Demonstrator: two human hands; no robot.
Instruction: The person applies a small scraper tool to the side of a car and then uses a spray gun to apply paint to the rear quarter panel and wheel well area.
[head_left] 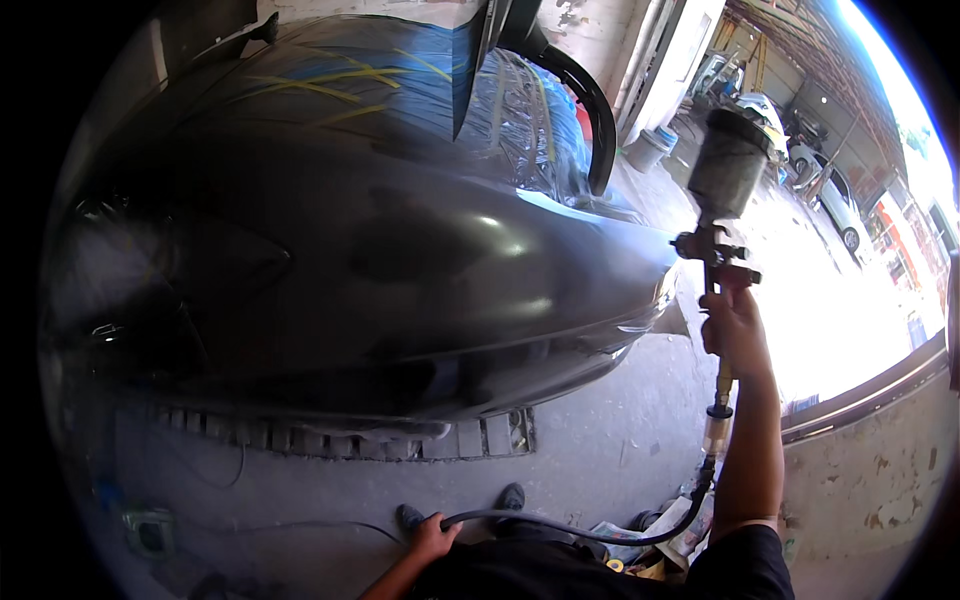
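Note:
My right hand [733, 325] grips the handle of a metal spray gun [720, 255] with a dark-lidded cup [728, 165] on top, held up at the right front end of a glossy dark car body panel [420, 260]. An air fitting and hose run down from the gun. At the bottom centre, my left hand [435, 535] is closed on the black hose [560, 525], low over my shoes. Beyond the dark panel, blue plastic masking [340, 70] with yellow tape strips covers part of the car.
A grate [490, 440] lies in the grey floor [590, 420] under the car. Papers [630, 540] lie near my feet. A black curved part [600, 120] stands behind the car. A grey bucket [650, 148] is near the doorway. A white car [825, 200] and a peeling wall [860, 500] are on the right.

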